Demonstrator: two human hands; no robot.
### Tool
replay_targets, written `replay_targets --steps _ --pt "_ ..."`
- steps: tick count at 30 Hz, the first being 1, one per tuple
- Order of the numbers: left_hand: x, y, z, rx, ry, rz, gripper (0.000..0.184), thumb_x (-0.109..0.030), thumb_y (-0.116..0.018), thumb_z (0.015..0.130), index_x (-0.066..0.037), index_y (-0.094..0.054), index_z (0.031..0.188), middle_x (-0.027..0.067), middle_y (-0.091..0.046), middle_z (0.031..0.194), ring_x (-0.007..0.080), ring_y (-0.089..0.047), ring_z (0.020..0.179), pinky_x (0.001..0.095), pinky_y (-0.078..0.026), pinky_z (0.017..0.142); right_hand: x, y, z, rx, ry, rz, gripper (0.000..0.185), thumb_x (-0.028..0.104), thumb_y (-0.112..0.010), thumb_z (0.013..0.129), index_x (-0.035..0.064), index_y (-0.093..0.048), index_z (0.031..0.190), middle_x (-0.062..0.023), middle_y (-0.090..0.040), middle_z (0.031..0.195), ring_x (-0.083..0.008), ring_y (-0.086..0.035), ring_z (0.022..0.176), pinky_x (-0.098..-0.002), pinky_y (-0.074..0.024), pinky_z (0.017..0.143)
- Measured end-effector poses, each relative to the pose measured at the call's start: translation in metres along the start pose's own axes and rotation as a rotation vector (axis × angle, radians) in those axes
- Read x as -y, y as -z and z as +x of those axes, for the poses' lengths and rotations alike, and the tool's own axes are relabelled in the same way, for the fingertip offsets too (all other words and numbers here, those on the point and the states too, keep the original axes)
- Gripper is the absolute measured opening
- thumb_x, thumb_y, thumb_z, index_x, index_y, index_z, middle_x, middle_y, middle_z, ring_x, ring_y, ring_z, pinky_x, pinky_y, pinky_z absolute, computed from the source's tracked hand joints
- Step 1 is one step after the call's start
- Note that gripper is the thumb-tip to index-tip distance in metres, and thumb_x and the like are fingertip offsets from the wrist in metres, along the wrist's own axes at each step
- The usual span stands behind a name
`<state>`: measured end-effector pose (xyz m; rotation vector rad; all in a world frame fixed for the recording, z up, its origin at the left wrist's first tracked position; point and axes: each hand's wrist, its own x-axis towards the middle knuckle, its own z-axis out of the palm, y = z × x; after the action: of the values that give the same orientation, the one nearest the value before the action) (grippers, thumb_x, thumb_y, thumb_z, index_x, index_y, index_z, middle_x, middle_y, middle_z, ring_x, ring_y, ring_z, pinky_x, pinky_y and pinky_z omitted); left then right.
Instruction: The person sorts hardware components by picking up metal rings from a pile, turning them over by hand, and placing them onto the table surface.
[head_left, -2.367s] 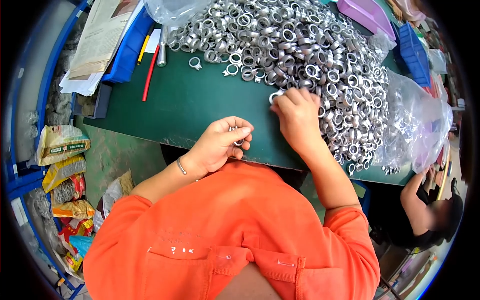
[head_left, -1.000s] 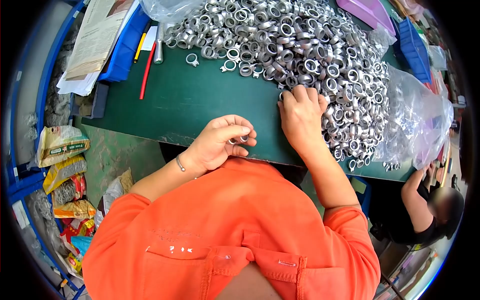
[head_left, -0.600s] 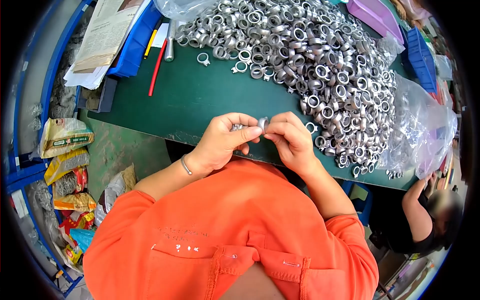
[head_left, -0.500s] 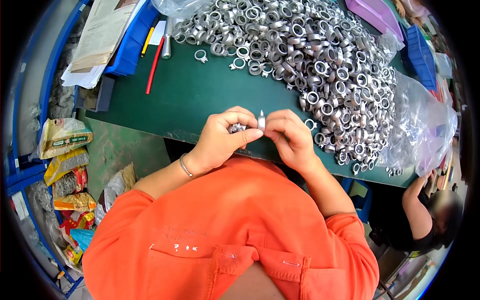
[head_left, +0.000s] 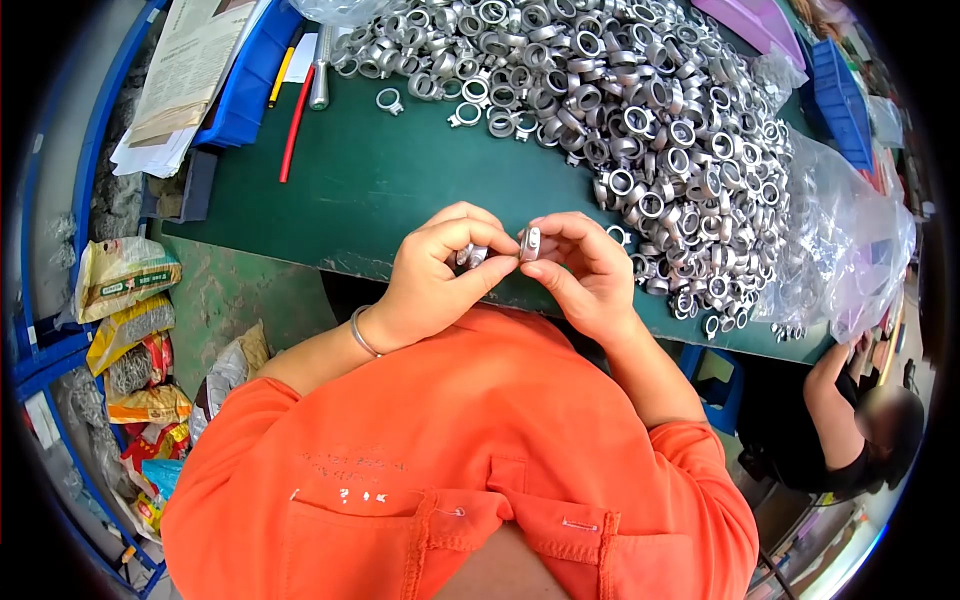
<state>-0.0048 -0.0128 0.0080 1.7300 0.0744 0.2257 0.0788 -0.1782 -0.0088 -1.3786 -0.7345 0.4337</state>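
My right hand [head_left: 590, 275] pinches a silvery metal ring [head_left: 530, 243] between thumb and fingers, with a small lug on its rim turned up toward me. Close beside it, my left hand [head_left: 435, 265] is closed, its thumb and index fingertips at the ring's left edge. Small shiny metal parts [head_left: 472, 256] show inside the curled left fingers; how many there are is hidden. Both hands are held above the front edge of the green table [head_left: 300, 215]. A loose ring [head_left: 619, 235] lies just past my right fingers.
A large heap of metal rings [head_left: 640, 130] covers the back and right. Clear plastic bags [head_left: 835, 240] lie at its right. Back left are a red pen [head_left: 297, 125], a metal-handled tool [head_left: 320, 70] and a blue bin [head_left: 245, 85] with papers. Another person [head_left: 835, 420] sits at the right.
The ring in my right fingers has turned from edge-on with its lug upward to showing the lug toward me. My right hand has tilted slightly; the view has shifted a little.
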Motion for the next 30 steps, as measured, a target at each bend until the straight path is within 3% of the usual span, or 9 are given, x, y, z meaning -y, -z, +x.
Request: replay_targets --steps 7,21,30 --pt "0.0036 -0.0019 0.0007 -0.057 -0.051 -0.066 0.011 -0.006 -0.071 0.076 -0.004 -0.063 0.084 0.0016 -0.059 0.084 0.0054 -0.049 0.063 0.0191 -0.040 0.055 0.0036 -0.0005 0.0014 0.017 0.060 -0.114 0.031 -0.006 -0.067 0.075 -0.0027 -0.057 0.104 -0.0099 -0.057 0.094 -0.0142 -0.062 0.080 -0.0243 -0.0536 0.069" --pt "0.0008 -0.0011 0.0006 -0.076 -0.019 -0.012 0.013 -0.007 -0.072 0.074 -0.004 -0.063 0.083 0.0011 -0.059 0.082 0.0048 -0.048 0.062 0.0189 -0.040 0.054 0.0066 -0.0005 0.0006 0.046 0.112 -0.283 0.031 -0.001 -0.072 0.072 -0.0024 -0.060 0.101 -0.0085 -0.061 0.085 -0.0131 -0.060 0.070 -0.0238 -0.0514 0.060" --pt "0.0002 -0.0017 0.0020 -0.065 -0.052 0.035 0.013 -0.005 -0.073 0.072 -0.004 -0.064 0.082 0.0014 -0.059 0.082 0.0052 -0.048 0.061 0.0192 -0.040 0.053 0.0079 0.0015 0.0023 0.039 0.094 -0.219 0.032 -0.005 -0.069 0.073 -0.0020 -0.059 0.103 -0.0095 -0.059 0.092 -0.0137 -0.060 0.074 -0.0239 -0.0530 0.063"
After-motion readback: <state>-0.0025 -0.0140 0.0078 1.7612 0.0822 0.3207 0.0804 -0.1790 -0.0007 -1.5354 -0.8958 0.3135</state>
